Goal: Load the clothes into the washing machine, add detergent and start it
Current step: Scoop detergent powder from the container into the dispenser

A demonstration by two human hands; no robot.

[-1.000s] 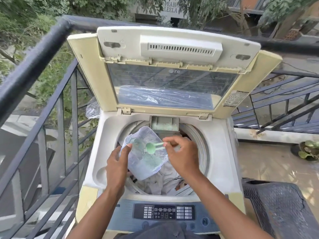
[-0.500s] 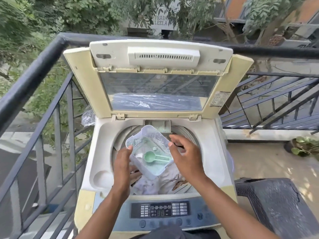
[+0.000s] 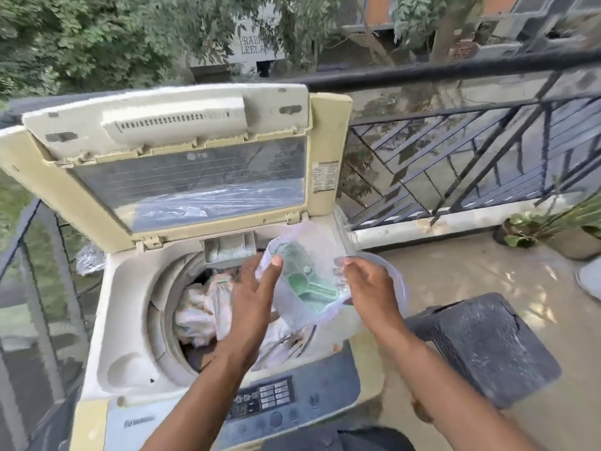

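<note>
At the open washing machine (image 3: pixel 130 320), left hand (image 3: pixel 253 297) grips a clear tub (image 3: pixel 292 320) containing a green scoop (image 3: pixel 299 283); right hand (image 3: pixel 370 288) holds its lid (image 3: pixel 395 271).

— What lies past the balcony?
— A black railing (image 3: pixel 455 68) with slanted bars runs along the back and the right, and another stretch stands on the left. Beyond it are leafy trees (image 3: pixel 81 37) and a grey wall (image 3: pixel 253 48) with lettering too blurred to read whole.
— And lower down?
— The floor (image 3: pixel 455 275) is tan and dappled with light. A dark perforated chair (image 3: pixel 484 346) stands at lower right. Potted plants (image 3: pixel 553 222) sit in the far right corner near the railing's base. Something white (image 3: pixel 590 281) is cut off by the right edge.
— On the left?
— A crumpled clear bag (image 3: pixel 89 258) by the bars.
</note>
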